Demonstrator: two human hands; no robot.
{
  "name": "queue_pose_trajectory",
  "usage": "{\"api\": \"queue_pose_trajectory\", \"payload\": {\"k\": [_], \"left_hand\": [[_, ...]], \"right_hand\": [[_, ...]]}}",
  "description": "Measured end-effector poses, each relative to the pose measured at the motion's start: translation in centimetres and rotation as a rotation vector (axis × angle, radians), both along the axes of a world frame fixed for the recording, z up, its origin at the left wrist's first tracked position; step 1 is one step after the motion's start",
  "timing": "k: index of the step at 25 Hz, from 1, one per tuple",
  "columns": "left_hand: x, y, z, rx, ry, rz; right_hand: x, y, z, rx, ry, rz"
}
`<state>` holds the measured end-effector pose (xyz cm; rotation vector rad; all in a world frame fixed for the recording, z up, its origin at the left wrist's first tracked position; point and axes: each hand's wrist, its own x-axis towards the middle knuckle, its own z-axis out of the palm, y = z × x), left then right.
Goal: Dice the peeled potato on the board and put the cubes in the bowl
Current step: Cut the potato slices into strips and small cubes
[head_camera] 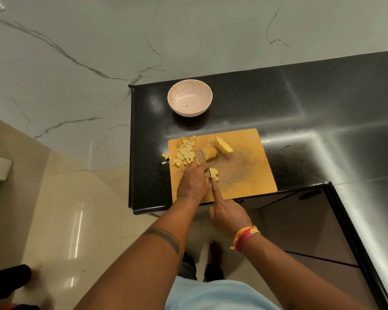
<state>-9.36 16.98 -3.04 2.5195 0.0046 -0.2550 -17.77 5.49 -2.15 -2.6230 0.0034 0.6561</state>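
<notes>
The left hand [194, 183] is curling over a pale potato piece [213, 172] on the wooden board [244, 171], hiding most of it. The right hand [230, 217] is gripping a knife [210, 174], forefinger lying along its spine; the handle is hidden and only a thin blade edge is showing, pointing away from the person. Farther back are lying fanned slices [210, 153], an uncut wedge [224, 145] angled rightward, and scattered cubes [185, 153]. The round pink bowl [189, 97] is sitting beyond on the speckled black counter [300, 113].

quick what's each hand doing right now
Left hand: fingers curled down on the potato piece, holding it on the board.
Right hand: grips the knife, index finger stretched along it.
</notes>
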Motion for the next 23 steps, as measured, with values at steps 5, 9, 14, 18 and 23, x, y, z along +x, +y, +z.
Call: {"api": "queue_pose_trajectory", "payload": {"k": [5,9,14,18,23], "left_hand": [[0.0,0.1,-0.2,0.000,0.019,0.000],[0.1,0.5,-0.3,-0.021,0.026,-0.016],[0.0,1.0,-0.5,-0.026,0.020,-0.008],[0.2,1.0,-0.5,-0.037,0.016,0.012],[0.1,0.8,-0.5,-0.022,0.006,0.032]], "right_hand": [[-3.3,-0.9,0.2,0.038,0.043,0.002],[-3.0,-0.8,0.8,0.056,-0.013,-0.024],[0.6,0.4,0.7,0.071,-0.058,-0.033],[2.4,0.8,0.1,0.067,-0.032,-0.016],[1.3,0.5,-0.2,0.038,-0.005,0.023]]}}
